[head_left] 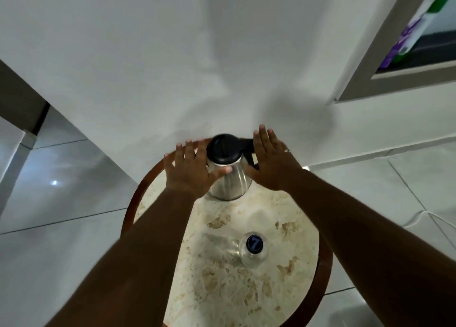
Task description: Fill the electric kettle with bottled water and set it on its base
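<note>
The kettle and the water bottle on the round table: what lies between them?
Nothing lies there. In the head view, only bare marble tabletop separates the kettle from the capped water bottle. Both hands, left and right, flank the kettle, open.

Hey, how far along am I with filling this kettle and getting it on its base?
Early, by the look of it. Done: nothing visible; the kettle has its black lid down and the water bottle is still capped, standing nearer you on the round table. In hand: the left hand and right hand are open on either side of the kettle, not gripping. Left: open both, pour, set it down; no base is visible.
</note>
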Available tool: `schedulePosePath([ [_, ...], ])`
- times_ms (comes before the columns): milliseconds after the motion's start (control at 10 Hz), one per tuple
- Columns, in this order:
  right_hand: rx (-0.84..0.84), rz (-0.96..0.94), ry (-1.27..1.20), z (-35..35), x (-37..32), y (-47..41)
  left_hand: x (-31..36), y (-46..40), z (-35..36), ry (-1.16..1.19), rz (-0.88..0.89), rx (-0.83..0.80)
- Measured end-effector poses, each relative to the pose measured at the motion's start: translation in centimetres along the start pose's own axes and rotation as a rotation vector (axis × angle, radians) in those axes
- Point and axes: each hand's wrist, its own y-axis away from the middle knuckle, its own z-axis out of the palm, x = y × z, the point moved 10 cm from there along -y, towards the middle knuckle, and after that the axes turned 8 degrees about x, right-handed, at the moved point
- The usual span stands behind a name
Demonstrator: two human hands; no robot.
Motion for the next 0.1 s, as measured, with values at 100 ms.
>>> schedulePosePath([
  [100,0.019,-0.024,0.023,-2.28,0.00,0.51,-2.15,0.72,-2.79,0.097,-0.095,0.066],
])
